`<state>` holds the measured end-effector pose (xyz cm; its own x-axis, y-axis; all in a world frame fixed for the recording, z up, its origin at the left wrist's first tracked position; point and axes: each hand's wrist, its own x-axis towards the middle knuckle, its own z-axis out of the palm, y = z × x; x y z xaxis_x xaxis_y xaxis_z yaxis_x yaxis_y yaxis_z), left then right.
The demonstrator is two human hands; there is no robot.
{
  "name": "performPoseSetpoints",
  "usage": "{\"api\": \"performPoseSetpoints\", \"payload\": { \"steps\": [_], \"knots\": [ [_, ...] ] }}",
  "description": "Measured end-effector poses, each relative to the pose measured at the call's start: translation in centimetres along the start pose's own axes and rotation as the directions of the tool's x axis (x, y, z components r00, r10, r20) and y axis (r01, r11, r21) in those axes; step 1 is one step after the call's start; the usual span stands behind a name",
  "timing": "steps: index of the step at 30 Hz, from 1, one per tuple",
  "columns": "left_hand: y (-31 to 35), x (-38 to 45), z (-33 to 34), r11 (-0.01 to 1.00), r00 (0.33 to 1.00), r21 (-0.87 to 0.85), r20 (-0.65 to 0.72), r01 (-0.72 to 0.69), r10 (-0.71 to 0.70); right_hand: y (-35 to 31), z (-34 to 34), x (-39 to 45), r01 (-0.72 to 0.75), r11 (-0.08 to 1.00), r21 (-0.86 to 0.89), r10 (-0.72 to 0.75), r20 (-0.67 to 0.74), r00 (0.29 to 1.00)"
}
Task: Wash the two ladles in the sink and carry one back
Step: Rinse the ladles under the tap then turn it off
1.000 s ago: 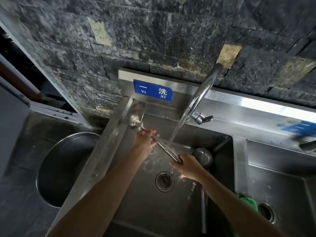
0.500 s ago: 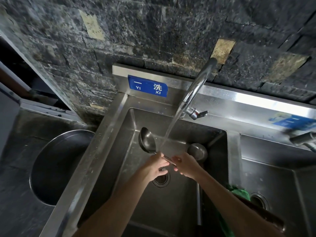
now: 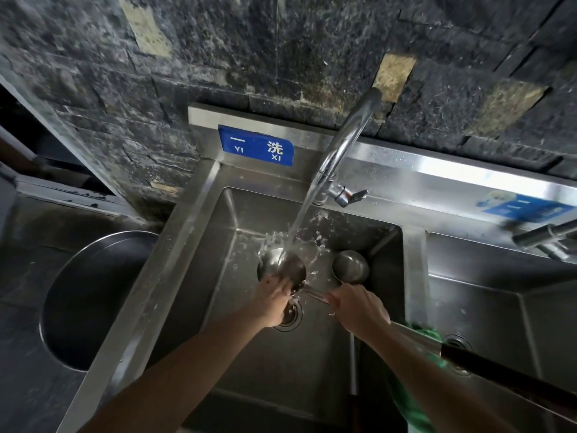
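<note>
A steel ladle is under the running tap in the left sink basin, and water splashes off its bowl. My left hand cups the near edge of that bowl. My right hand grips the ladle's shaft, and its long dark handle runs off to the lower right. The second ladle's bowl rests in the basin just right of the first, behind my right hand. Its handle is hidden.
The drain lies under my left wrist. A green cloth hangs on the divider beside a second basin, which has its own tap. A large round metal bowl sits to the left. A dark stone wall stands behind.
The ladle has been drawn toward me and to the right, so its bowl now sits directly under the water stream. My left hand slid from the shaft to the bowl.
</note>
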<state>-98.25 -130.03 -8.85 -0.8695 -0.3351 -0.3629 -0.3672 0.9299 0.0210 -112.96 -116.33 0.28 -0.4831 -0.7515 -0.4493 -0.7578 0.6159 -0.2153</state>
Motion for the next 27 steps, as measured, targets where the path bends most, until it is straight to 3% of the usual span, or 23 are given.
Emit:
{"api": "performPoseSetpoints", "payload": {
  "steps": [2,4,9,12,16,19,21,23,24,25,27],
  "knots": [
    [-1.3,0.3,0.5,0.998,0.998,0.06,0.059,0.016,-0.019,0.7,-0.4,-0.4,0.021,0.998,-0.064,-0.022,-0.013,1.0],
    [-2.3,0.8,-0.1,0.994,1.0,0.106,-0.004,0.026,-0.026,1.4,-0.8,-0.7,0.036,0.994,-0.108,-0.039,-0.019,0.999],
    [1.5,2.6,-1.4,0.996,0.985,-0.013,-0.147,0.093,-0.094,1.7,-1.3,-0.3,0.019,0.999,-0.035,-0.021,-0.046,0.999],
    [2.1,2.8,-1.2,0.997,0.971,-0.032,-0.225,0.075,-0.081,1.4,-1.2,0.1,0.036,0.998,0.057,-0.039,0.055,0.998],
    [-0.9,2.5,-1.2,0.995,0.931,0.082,-0.358,-0.051,0.077,1.6,-0.8,0.5,0.001,0.972,0.234,-0.065,0.264,0.962],
    [-2.4,1.6,-1.0,0.991,0.901,-0.128,-0.434,-0.049,-0.011,1.4,-0.2,0.8,-0.143,0.905,0.4,-0.002,0.341,0.94],
    [-2.3,0.8,-1.1,0.879,0.904,-0.467,-0.41,-0.094,-0.121,1.1,0.3,0.8,-0.146,0.883,0.446,-0.011,0.33,0.944],
    [-2.2,1.0,-0.6,0.537,0.943,-0.841,-0.225,-0.06,-0.247,0.4,0.6,0.6,-0.116,0.874,0.472,-0.03,0.29,0.957],
    [-2.0,1.3,-0.3,0.337,0.931,-0.941,-0.155,-0.037,-0.33,0.0,0.7,0.4,-0.06,0.889,0.453,-0.059,0.243,0.968],
    [-1.7,1.7,-0.4,0.224,0.89,-0.975,-0.113,-0.012,-0.441,-0.4,0.9,0.3,0.005,0.911,0.413,-0.093,0.193,0.977],
    [-1.0,2.5,-0.7,0.158,0.811,-0.987,-0.094,-0.001,-0.577,-1.1,1.2,0.0,0.077,0.935,0.345,-0.131,0.136,0.982]
  ]
}}
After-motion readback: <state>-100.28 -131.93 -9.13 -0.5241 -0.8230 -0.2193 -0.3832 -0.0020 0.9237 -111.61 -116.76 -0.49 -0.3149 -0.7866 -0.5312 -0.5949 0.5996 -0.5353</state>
